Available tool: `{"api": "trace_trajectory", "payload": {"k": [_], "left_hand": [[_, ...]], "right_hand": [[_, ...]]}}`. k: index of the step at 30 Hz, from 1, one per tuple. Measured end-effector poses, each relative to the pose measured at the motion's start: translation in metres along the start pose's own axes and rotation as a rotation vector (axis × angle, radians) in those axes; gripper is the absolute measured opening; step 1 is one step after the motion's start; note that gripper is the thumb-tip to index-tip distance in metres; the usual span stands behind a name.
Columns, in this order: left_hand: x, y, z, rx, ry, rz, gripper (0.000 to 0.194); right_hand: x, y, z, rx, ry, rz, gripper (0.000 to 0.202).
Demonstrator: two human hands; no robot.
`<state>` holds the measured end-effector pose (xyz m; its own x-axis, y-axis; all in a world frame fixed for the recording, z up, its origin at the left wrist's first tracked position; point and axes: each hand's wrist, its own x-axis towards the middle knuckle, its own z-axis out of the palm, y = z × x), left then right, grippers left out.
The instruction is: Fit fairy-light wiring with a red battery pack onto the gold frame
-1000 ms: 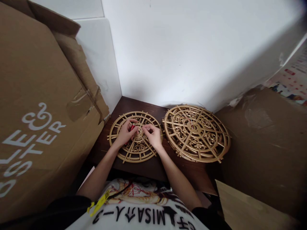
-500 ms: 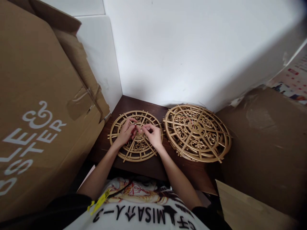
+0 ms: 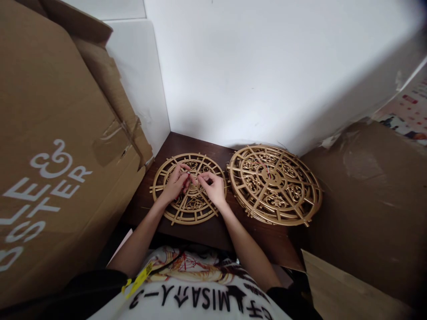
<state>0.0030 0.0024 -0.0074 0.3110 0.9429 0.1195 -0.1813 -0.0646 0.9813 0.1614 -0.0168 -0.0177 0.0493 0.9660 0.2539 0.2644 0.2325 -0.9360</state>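
A round golden openwork frame (image 3: 188, 218) lies flat on the dark brown table (image 3: 213, 235). Over its middle, my left hand (image 3: 175, 184) has its fingers closed around a small red tool (image 3: 187, 180), whose exact kind is too small to tell. Just to the right, my right hand (image 3: 213, 187) is pinched, its fingertips close to the left hand's; what lies between them is too small to make out. To the right rests a stack of similar golden frames (image 3: 275, 200) with thin red and white wires (image 3: 268, 171) at the top one's centre.
A large printed cardboard box (image 3: 66, 111) stands on the left. Another cardboard box (image 3: 367, 195) is on the right, with a cardboard flap (image 3: 347, 284) in front of it. The white wall (image 3: 250, 75) rises behind the table.
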Motion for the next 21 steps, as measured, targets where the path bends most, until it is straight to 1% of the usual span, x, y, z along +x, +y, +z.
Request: {"api": "trace_trajectory", "payload": {"k": [10,16,21], "left_hand": [[0.0002,0.0021,0.0009,0.010,0.000,0.000,0.016],[-0.0004,0.0022,0.0017,-0.003,0.002,-0.002,0.016],[-0.0011,0.0038,0.0024,-0.002,0.004,-0.004,0.015]], "right_hand": [[0.0000,-0.0009,0.0003,0.028,0.001,-0.017,0.019],[-0.0001,-0.0031,-0.0004,-0.017,0.006,-0.001,0.020],[-0.0003,-0.0012,0.0000,-0.019,0.010,-0.021,0.018]]}}
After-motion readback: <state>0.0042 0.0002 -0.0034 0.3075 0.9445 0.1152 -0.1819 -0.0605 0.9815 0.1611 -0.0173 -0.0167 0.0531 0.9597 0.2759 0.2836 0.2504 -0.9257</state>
